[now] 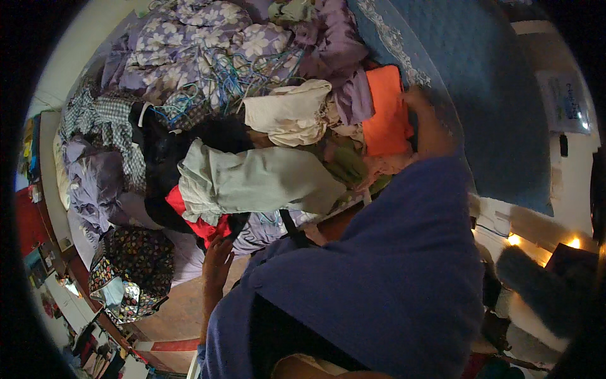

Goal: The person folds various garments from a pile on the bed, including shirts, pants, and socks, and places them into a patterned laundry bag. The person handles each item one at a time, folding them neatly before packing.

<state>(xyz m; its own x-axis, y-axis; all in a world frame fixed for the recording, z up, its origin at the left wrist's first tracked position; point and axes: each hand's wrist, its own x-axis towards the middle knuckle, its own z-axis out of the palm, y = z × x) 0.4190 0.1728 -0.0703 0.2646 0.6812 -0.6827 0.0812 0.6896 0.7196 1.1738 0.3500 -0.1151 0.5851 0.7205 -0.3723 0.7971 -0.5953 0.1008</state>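
Observation:
My left hand [219,258] is at the bed's near edge, its fingers at a red cloth [203,227]; whether they grip it I cannot tell. A pale grey-green garment [265,177] lies across the middle, partly over the red cloth. At the right, my right hand [414,99] touches the right edge of a folded orange cloth [386,109]; its grip is unclear. Left of the orange cloth lie a mauve cloth [355,97] and a folded cream garment [289,111]. Olive green cloth [348,163] lies below them.
A floral purple bedcover [189,38] carries tangled blue-green cords [227,71]. Black cloth [163,156] and checked cloth [113,113] lie left. A patterned fabric bag [137,270] stands lower left. Blue quilted fabric [487,104] covers the right side. Shelves [66,293] line the far left.

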